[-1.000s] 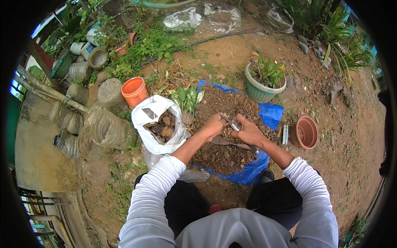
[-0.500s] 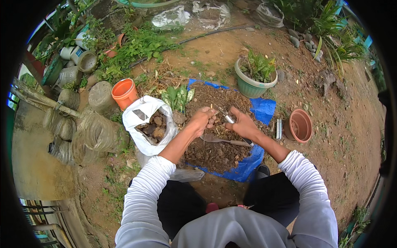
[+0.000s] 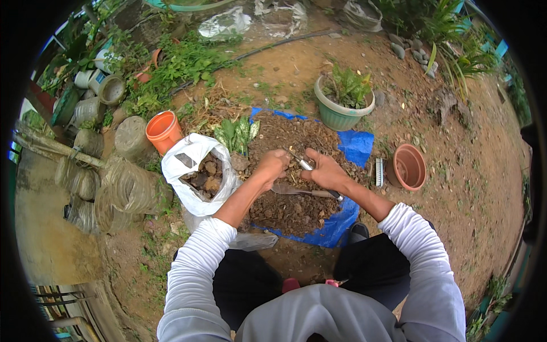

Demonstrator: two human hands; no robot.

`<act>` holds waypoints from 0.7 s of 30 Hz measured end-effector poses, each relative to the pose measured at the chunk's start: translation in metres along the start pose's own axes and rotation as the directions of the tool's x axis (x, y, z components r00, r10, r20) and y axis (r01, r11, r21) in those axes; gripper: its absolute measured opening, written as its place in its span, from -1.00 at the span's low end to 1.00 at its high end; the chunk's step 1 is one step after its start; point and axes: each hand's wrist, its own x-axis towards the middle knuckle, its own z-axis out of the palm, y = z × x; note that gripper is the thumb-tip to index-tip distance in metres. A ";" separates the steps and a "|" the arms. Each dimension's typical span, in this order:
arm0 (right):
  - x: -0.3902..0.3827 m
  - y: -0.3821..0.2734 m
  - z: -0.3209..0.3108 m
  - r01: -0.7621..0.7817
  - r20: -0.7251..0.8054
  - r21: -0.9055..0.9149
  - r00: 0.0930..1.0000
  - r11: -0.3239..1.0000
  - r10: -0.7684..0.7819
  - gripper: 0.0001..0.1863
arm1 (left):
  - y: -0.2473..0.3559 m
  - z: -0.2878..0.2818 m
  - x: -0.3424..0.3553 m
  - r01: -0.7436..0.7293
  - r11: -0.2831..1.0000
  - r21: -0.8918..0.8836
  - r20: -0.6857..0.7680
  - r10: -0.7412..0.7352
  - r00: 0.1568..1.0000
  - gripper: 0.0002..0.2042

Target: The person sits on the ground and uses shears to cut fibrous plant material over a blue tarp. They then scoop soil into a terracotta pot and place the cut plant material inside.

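Bare brown earth surrounds the blue tarp (image 3: 356, 147), which carries a spread of loose, clumpy soil (image 3: 296, 219). Your right hand (image 3: 327, 171), over the tarp's middle, is wrapped around a silver-handled hand tool (image 3: 306, 165), its thin dark tip angled toward your left hand (image 3: 273, 165). Whether it is a knife or a pruner, I cannot tell. Your left fingers are drawn narrowly together above the tarp; anything pinched between them is too small to make out.

This looks like fine work at the fingertips, so keep the left fingers clear of the tip's path, move the tool in short, controlled strokes, and brace both forearms on your thighs if the hands waver. Working over the tarp makes sense, since scraps can fall onto it.

Mind the trowel (image 3: 310, 192) lying on the tarp's soil just below your hands: keep your wrists above its handle. Left of the tarp, the white plastic bag (image 3: 181, 196) of dark clods sits near your left forearm, so turn that elbow carefully. The terracotta-coloured pot (image 3: 409, 167) right of the tarp is well out of the way.
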 end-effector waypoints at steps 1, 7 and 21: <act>0.002 0.001 0.002 -0.046 0.049 0.065 0.998 0.997 0.043 -0.50 | -0.006 -0.007 0.004 0.015 0.998 -0.067 0.048 -0.012 0.999 -0.86; 0.007 -0.008 0.000 -0.294 0.281 0.453 0.943 0.842 0.178 -0.66 | -0.012 -0.006 0.005 -0.081 0.997 0.008 -0.035 0.081 0.996 -0.85; 0.000 -0.015 -0.003 -0.474 0.400 0.639 0.878 0.607 0.264 -0.58 | -0.014 0.009 0.001 -0.140 0.989 0.054 -0.095 0.144 0.985 -0.84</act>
